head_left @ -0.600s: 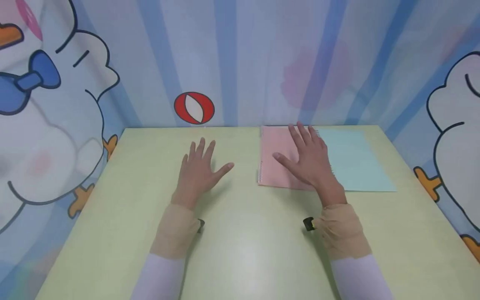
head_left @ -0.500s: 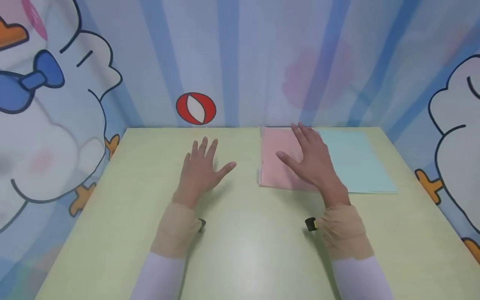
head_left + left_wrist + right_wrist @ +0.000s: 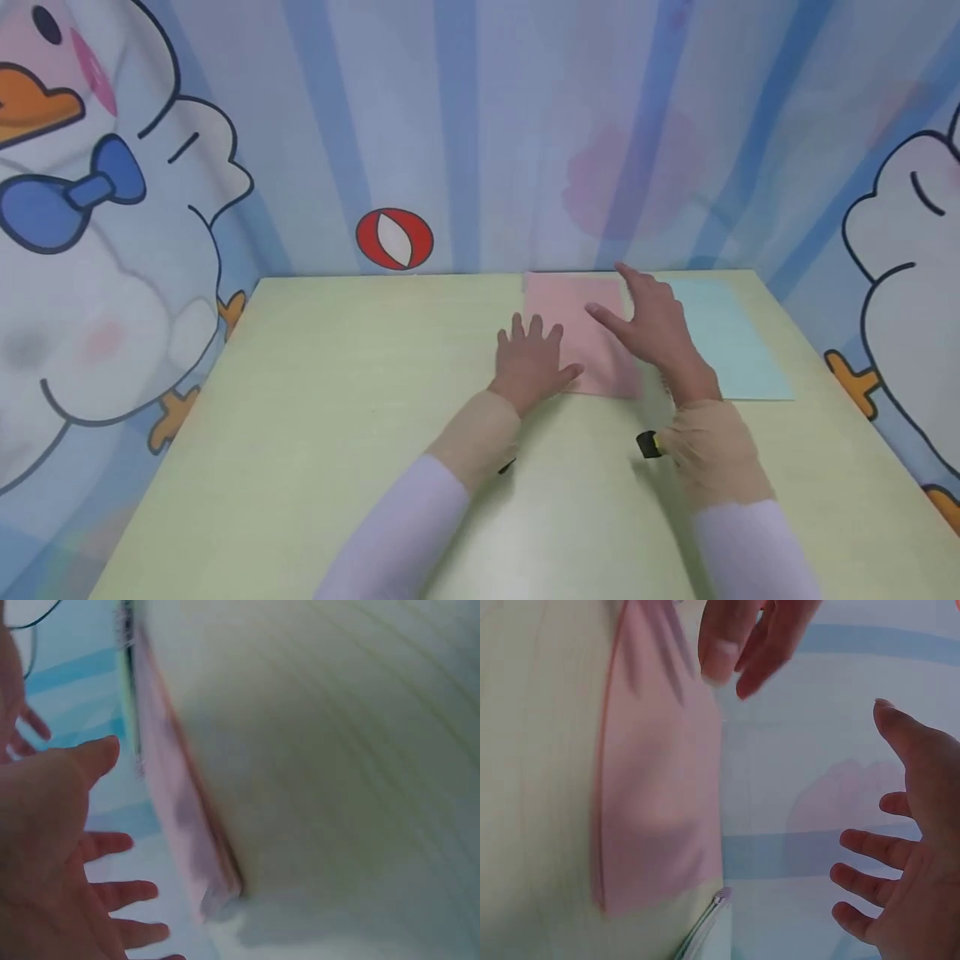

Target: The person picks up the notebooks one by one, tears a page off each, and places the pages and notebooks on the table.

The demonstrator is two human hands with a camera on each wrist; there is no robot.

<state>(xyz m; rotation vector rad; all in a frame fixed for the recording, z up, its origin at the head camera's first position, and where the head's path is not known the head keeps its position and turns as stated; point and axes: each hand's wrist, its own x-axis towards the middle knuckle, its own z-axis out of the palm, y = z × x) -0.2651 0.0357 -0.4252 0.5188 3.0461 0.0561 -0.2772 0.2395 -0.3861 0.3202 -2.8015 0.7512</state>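
Note:
A pink notebook (image 3: 588, 333) lies flat at the back of the table, with a light blue notebook (image 3: 731, 342) to its right. My left hand (image 3: 528, 367), fingers spread, is over the pink notebook's near left part; in the left wrist view the left hand (image 3: 52, 847) shows apart from the pink notebook (image 3: 180, 810). My right hand (image 3: 660, 329) hovers over the side where the two notebooks adjoin, thumb and fingers apart. In the right wrist view the right hand (image 3: 915, 855) holds nothing beside the pink notebook (image 3: 660, 772).
The pale table (image 3: 337, 400) ends at a fabric backdrop (image 3: 495, 133) printed with stripes, cartoon birds and a red and white ball. A small black device (image 3: 648, 444) sits at the right wrist.
My left hand has moved right, from the bare table to the pink notebook. My right hand has shifted slightly right. The head view has tilted a little upward.

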